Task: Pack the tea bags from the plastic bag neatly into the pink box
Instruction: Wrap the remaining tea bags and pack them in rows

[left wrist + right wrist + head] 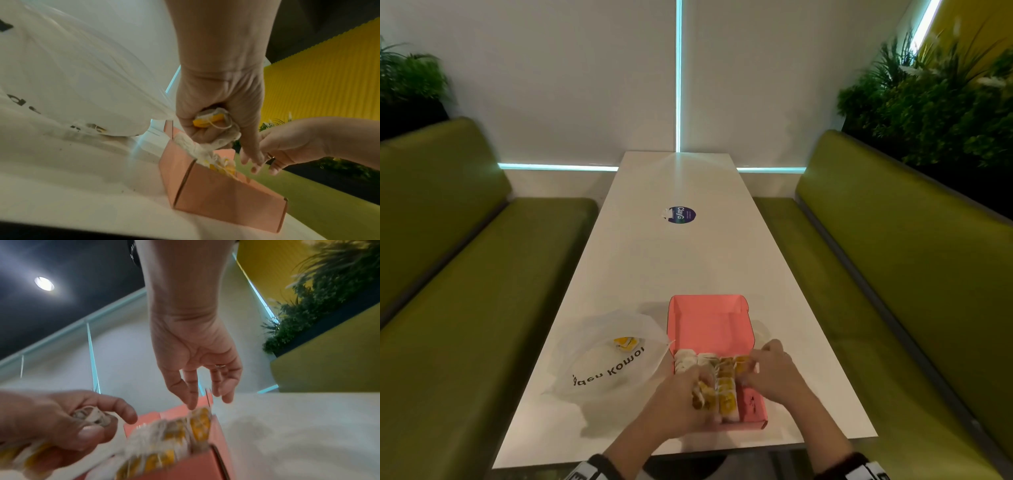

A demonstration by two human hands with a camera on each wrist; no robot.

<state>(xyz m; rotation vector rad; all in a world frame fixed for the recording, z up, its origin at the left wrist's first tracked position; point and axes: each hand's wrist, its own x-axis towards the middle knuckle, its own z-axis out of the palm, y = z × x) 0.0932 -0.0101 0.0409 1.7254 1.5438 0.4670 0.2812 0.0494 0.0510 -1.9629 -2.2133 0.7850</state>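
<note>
The open pink box (pixel 710 325) sits on the white table (pixel 671 260), its lid folded back. Rows of white tea bags with yellow tags (pixel 726 387) fill its near half. My left hand (pixel 685 401) hovers over the box's near left corner and grips a bunch of tea bags (pixel 213 126) in its curled fingers. My right hand (pixel 770 368) reaches over the box's right side, fingers loosely spread, fingertips (pixel 192 404) touching the top of a tea bag (pixel 200 423) in the right row. The white plastic bag (pixel 606 356) lies left of the box with a few tea bags (pixel 625 343) inside.
Green bench seats (pixel 465 308) flank the table on both sides. A round dark sticker (pixel 681 215) is on the table's middle. Plants (pixel 935 102) stand behind the right bench. The table's near edge (pixel 654 452) runs just below my wrists.
</note>
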